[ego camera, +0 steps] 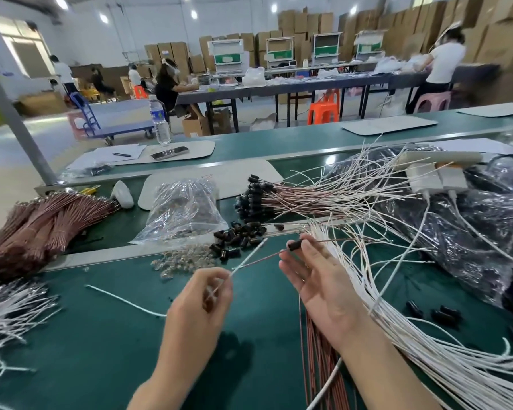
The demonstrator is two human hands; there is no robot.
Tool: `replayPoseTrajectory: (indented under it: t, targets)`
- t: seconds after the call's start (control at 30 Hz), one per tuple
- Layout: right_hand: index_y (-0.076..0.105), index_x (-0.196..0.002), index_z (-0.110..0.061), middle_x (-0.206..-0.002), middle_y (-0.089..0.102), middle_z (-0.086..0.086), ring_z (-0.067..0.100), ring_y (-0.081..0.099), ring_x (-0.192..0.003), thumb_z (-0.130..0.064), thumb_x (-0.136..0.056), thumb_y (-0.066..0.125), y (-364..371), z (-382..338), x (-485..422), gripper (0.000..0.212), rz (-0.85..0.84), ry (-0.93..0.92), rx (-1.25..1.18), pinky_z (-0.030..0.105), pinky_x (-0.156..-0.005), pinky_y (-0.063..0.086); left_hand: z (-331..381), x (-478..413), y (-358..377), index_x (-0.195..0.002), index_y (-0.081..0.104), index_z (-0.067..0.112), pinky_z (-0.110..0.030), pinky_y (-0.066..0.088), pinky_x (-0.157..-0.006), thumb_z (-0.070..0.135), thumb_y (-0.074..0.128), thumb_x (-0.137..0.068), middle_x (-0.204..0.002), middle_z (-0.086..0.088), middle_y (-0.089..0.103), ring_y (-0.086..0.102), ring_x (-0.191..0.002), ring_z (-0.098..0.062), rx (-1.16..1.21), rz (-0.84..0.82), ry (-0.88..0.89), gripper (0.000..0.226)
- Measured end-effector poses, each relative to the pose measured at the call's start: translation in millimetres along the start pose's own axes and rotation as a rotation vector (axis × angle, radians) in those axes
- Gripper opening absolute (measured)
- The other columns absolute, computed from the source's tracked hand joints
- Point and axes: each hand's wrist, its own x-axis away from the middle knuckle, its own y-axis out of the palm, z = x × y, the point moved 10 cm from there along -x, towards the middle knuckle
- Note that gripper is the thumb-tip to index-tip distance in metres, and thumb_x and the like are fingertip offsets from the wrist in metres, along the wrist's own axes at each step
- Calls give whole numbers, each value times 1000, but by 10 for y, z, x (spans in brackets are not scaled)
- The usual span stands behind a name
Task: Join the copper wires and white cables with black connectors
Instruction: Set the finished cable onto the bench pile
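My left hand (203,294) pinches a white cable (249,255) that slants up to the right and meets a copper wire (264,258). My right hand (317,279) holds a black connector (295,245) at its fingertips, palm turned up, with the copper wire running into the connector. A heap of loose black connectors (240,236) lies just beyond the hands. Small clear parts (184,258) are scattered beside it.
Copper wire bundles (39,226) lie at the left, loose white cables (9,315) at the near left. Joined wires with connectors (293,199) fan across the middle. White cables (427,350) stream under my right arm. A clear bag (184,208) and black bags (471,232) sit on the green table (101,335).
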Motion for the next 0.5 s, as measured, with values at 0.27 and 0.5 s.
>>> replayPoseTrajectory:
  t: [0.27,0.5]
  targets:
    - [67,-103,-10,-93,72,16,26,74,-84,-7,-88,63,-70,106,-23,16,50,21,44,31,-74,63,-44,55,170,-96,56,42,-22,44,-57,40,60,-93,-80,21,58,54,-63,-9,-55,-141,25,6]
    - [67,-106,-10,-92,72,13,26,74,-83,-9,-88,64,-95,120,-55,18,57,16,81,31,-73,63,-44,50,172,-93,54,41,-26,44,-55,33,63,-94,-79,23,56,54,-62,-7,-57,-140,10,12]
